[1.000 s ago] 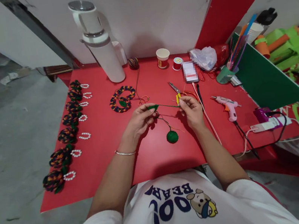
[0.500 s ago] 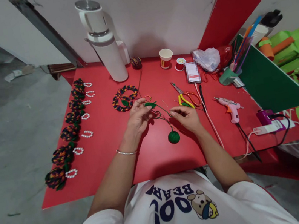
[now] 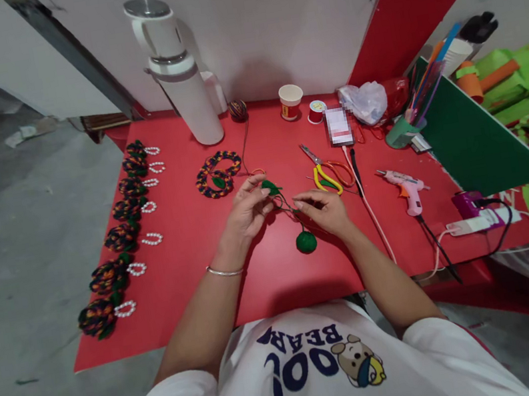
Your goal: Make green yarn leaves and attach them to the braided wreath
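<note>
Between its fingertips my left hand (image 3: 247, 209) pinches a small green yarn leaf (image 3: 270, 187). Opposite it, my right hand (image 3: 323, 210) is closed, its thumb and forefinger together on the green yarn (image 3: 288, 203) that runs from the leaf. A green ball of yarn (image 3: 306, 241) lies on the table just below the hands. Beyond my left hand rests a dark multicoloured braided cord (image 3: 218, 173) with a green leaf on it. Scissors (image 3: 311, 155) and yellow-handled pliers (image 3: 327, 181) lie beyond my right hand.
Braided yarn bundles (image 3: 120, 238) and pearl-bead loops (image 3: 137, 269) line the table's left side. At the back stand a white flask (image 3: 189, 95), a paper cup (image 3: 291, 103) and a thread spool (image 3: 317, 111). To the right are a pink glue gun (image 3: 408, 189) and a power strip (image 3: 483, 224).
My right hand has moved slightly left, toward my left hand, and the yarn between them has slackened. The green leaf has turned and shows more of its face.
</note>
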A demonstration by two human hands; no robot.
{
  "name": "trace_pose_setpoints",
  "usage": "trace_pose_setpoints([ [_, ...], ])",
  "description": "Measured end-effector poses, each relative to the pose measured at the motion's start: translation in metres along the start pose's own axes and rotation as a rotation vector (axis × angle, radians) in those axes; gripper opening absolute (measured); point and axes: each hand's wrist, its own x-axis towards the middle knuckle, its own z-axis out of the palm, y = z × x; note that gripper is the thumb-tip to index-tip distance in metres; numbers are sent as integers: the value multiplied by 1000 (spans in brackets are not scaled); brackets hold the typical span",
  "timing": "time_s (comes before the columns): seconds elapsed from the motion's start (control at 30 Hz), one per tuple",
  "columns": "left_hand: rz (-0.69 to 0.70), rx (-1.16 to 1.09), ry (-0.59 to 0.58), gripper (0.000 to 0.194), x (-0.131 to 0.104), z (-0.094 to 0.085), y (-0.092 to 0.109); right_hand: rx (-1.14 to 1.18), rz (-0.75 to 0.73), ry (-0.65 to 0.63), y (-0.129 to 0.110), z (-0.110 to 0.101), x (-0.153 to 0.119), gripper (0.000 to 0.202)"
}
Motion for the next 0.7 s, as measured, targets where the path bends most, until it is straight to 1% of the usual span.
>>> trace_pose_setpoints([
  [0.17,-15,30,14,46,1,-1,-4,-6,-39,-47,-1,2,-1,20],
  [0.33,-35,48,23,52,-1,-1,-5,1,-41,-37,-2,3,-1,18],
  [0.53,7,65,-8,62,-1,2,-9,-19,-33,-55,-2,2,-1,20],
  [0.7,44,59,39,53,0,4,-9,-50,-18,-27,0,1,0,22],
])
